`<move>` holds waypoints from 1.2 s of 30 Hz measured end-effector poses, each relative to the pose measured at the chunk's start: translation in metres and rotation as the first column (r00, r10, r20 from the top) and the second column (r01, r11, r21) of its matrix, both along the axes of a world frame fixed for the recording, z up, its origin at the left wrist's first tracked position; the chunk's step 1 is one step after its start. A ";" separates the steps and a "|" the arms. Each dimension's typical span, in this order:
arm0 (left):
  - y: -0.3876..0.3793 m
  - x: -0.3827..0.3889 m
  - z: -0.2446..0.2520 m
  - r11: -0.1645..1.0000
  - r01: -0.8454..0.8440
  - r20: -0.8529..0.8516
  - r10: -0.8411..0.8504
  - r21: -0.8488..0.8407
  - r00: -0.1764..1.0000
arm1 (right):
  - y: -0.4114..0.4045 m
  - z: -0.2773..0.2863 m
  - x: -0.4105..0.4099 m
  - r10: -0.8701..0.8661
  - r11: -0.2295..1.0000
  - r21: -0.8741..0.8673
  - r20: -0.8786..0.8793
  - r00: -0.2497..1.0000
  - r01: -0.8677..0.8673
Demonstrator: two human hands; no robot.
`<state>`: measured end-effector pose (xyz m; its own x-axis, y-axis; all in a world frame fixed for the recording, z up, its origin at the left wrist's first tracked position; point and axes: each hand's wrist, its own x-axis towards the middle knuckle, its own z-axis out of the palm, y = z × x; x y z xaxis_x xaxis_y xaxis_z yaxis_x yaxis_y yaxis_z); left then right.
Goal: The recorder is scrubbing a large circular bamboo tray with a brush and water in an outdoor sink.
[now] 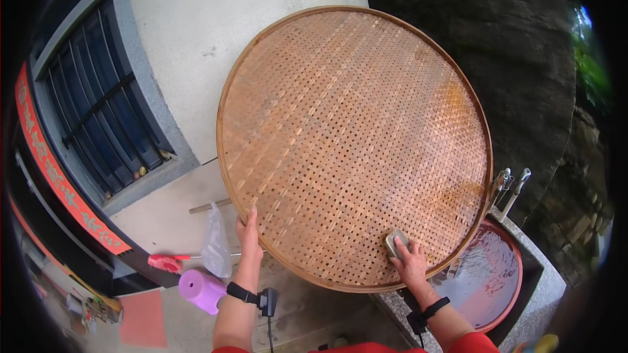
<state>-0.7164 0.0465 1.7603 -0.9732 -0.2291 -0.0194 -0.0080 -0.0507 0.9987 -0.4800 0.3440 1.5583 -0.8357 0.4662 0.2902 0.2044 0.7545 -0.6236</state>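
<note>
A large round woven bamboo tray [343, 147] with a raised wooden rim stands tilted before me. My left hand [249, 235] grips its lower left rim, the thumb lying over the edge. In my right hand [411, 262] is a small scrubbing brush [397, 242], pressed to the weave near the bottom right. Darker, wet-looking yellow-brown patches show along the right side of the tray. Below that side sits a red basin [521, 264] of water, partly hidden by the rim.
The basin rests in a granite sink surround [552, 282] with metal taps [501, 181] behind. At left are a purple plastic stool [200, 289], a hanging plastic bag [217, 242], a pink duster [166, 263] and a barred window [98, 98]. A dark rock wall [490, 49] rises at right.
</note>
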 end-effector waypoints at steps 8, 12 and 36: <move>-0.018 -0.032 0.012 0.993 -0.021 0.014 0.020 0.118 1.000 | -0.074 0.058 -0.037 0.154 0.982 0.105 0.038 0.987 -0.157; -0.002 -0.014 -0.078 0.971 0.053 -0.024 -0.048 0.234 0.999 | 0.017 -0.050 -0.060 -0.229 0.973 0.043 0.019 0.973 0.228; 0.212 0.044 -0.324 0.985 -0.019 0.099 0.002 0.170 0.995 | 0.273 -0.237 -0.081 -0.249 0.954 0.172 0.005 0.969 0.244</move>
<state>-0.6720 0.2583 1.4365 -0.9621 -0.2248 -0.1543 -0.1039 -0.2210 0.9697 -0.5614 0.6168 1.3210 -0.7092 0.6051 0.3618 0.4119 0.7721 -0.4839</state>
